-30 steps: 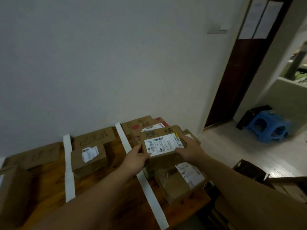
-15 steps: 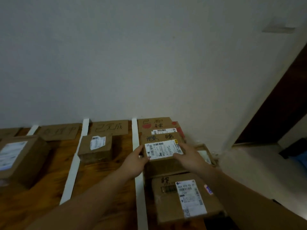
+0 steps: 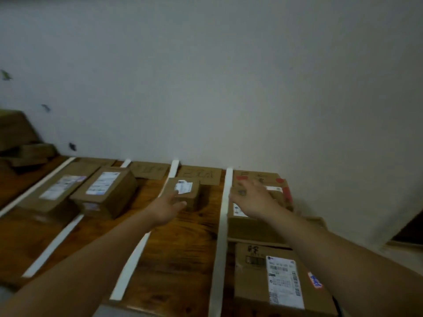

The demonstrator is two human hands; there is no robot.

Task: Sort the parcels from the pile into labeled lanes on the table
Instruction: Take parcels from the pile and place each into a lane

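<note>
Brown cardboard parcels lie on a wooden table split into lanes by white tape strips. In the rightmost lane, a stack of parcels sits near the wall and a bigger parcel with a white label lies nearer me. My right hand hovers over the stack, fingers spread, holding nothing. My left hand is open above the neighbouring lane, just in front of a small parcel. Handwritten cardboard lane signs lie against the wall.
Two more parcels rest in the lanes to the left. Dark cardboard pieces pile up at the far left. A white wall runs close behind the table, and a dark doorway shows at the right edge.
Both hands have let go of the labelled parcel, which now rests on the right-lane stack. The hands have opened and drawn apart, and the view has swung left.
</note>
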